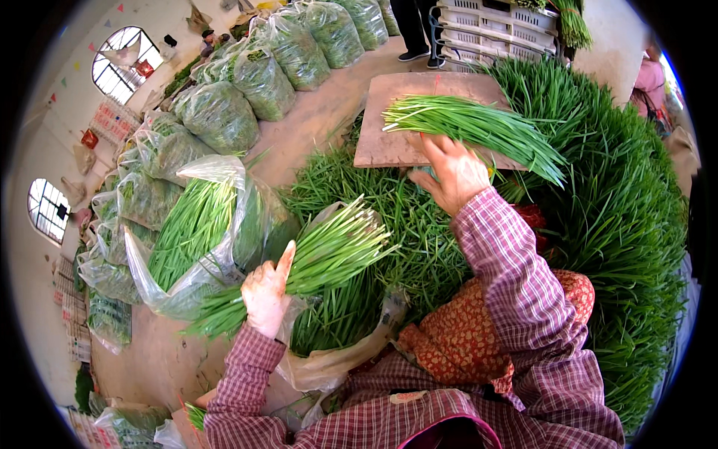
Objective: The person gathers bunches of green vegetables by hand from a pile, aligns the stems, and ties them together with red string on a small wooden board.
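Observation:
My left hand (266, 295) is wrapped around a loose bunch of garlic chives (329, 254), its index finger stretched along the stems. The pale stem ends point up and to the right; the leaves trail toward the lower left. Below that bunch, an opened plastic bag (329, 368) holds more chives. On a flat reddish-brown board (381, 146) lies another bunch of chives (471, 123), stems to the left. My right hand (452, 173) is over the board's near edge beside this bunch, fingers spread and thumb apart. A thin red strip shows near its fingertips.
A large heap of chives (613, 224) rises on my right, and loose leaves (374, 187) cover the ground ahead. An open clear bag of chives (198, 224) stands at left. Behind it are rows of filled bags (221, 116). White crates (493, 30) are stacked beside a standing person (413, 30).

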Demonstrator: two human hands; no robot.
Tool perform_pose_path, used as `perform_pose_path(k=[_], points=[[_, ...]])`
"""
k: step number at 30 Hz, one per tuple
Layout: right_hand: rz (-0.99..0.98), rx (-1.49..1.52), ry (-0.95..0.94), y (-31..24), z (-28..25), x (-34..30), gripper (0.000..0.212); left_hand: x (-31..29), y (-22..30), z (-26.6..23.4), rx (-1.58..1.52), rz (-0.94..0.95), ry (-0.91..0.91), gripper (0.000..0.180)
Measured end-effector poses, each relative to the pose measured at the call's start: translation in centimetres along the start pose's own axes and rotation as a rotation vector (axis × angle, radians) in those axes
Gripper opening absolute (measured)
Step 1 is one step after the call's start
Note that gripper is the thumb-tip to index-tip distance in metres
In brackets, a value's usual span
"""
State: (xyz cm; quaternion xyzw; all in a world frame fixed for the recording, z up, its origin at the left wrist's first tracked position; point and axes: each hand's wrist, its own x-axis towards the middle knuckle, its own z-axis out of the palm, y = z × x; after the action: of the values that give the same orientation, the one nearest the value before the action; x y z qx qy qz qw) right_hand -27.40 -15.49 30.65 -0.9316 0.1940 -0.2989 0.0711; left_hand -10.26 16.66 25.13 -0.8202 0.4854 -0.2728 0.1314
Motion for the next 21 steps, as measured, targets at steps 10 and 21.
perform_pose_path(k=[10, 21], points=[[0.268, 0.066, -0.604, -1.7, 10.6, -5.3, 0.058, 8.6, 1.4, 1.4, 0.285, 0.096, 0.003, 0.086], [0.014, 0.21, -0.084, -3.9, 9.6, -3.4, 0.044, 9.5, 1.1, 1.3, 0.205, 0.096, 0.082, 0.073]])
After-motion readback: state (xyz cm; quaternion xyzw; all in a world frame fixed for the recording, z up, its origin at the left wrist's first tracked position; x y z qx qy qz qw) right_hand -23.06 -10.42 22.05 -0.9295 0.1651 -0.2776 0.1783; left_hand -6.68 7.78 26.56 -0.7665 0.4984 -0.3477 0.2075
